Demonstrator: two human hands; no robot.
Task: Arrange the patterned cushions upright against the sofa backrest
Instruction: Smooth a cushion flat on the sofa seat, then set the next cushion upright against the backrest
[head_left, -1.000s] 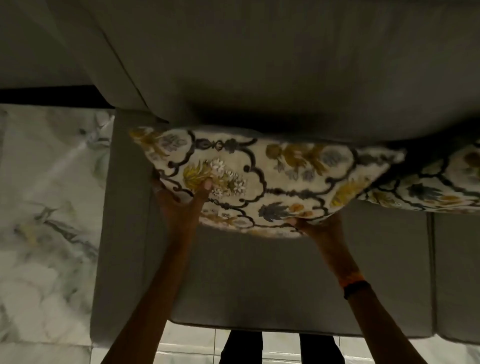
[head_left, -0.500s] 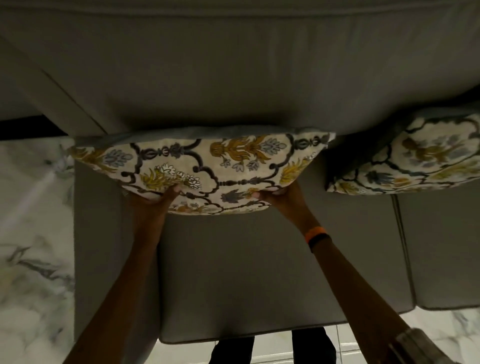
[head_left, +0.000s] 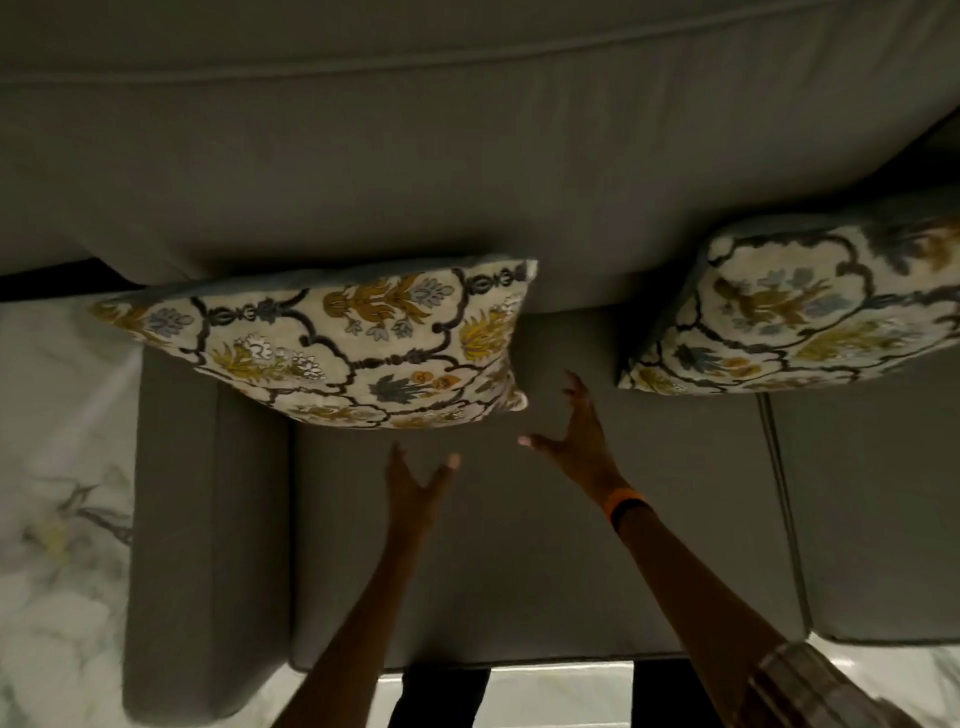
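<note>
Both forearms are bare. An orange wristband (head_left: 623, 500) beside a black band (head_left: 630, 513) circles the right wrist; a plaid rolled sleeve (head_left: 800, 686) shows above.

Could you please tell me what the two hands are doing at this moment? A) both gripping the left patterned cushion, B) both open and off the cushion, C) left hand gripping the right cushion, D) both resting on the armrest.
B: the left hand and right hand are open with fingers spread, clear of the floral patterned cushion leaning against the grey fabric sofa backrest.
</note>
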